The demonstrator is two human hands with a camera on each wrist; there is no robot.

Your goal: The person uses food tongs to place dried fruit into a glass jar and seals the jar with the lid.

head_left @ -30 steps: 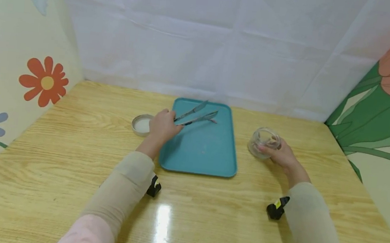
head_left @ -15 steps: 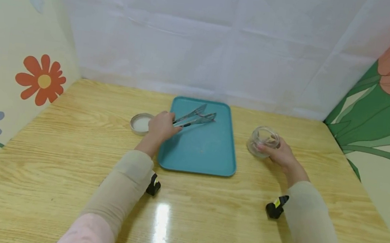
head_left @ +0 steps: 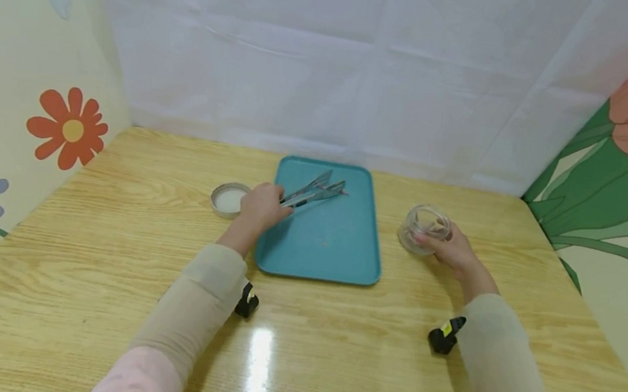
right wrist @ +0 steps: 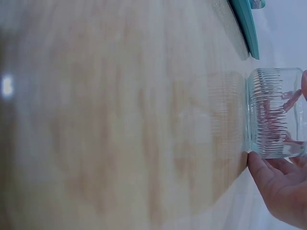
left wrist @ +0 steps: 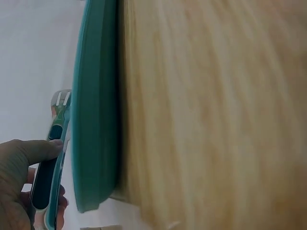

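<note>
My left hand (head_left: 261,208) grips a pair of metal tongs (head_left: 314,193) with dark handle inserts, held over the blue tray (head_left: 324,248). The two arms of the tongs stand slightly apart, slanting toward the back right. A small reddish bit shows at their tips. In the left wrist view my thumb presses on the dark handle of the tongs (left wrist: 45,184), and the slotted end shows beyond it. To the right of the tray my right hand (head_left: 454,248) holds a clear glass jar (head_left: 419,223) by its side, on the table. Reddish shapes show through the ribbed jar (right wrist: 271,112).
A round lid (head_left: 227,201) with a pale inside lies on the wooden table (head_left: 332,351), left of the tray and partly behind my left hand. A white cloth (head_left: 280,77) hangs along the back, and flower-patterned panels (head_left: 73,164) flank both sides.
The arms of the tongs have drawn closer together, and their tips have come slightly lower and nearer. My right hand and the jar stay where they were.
</note>
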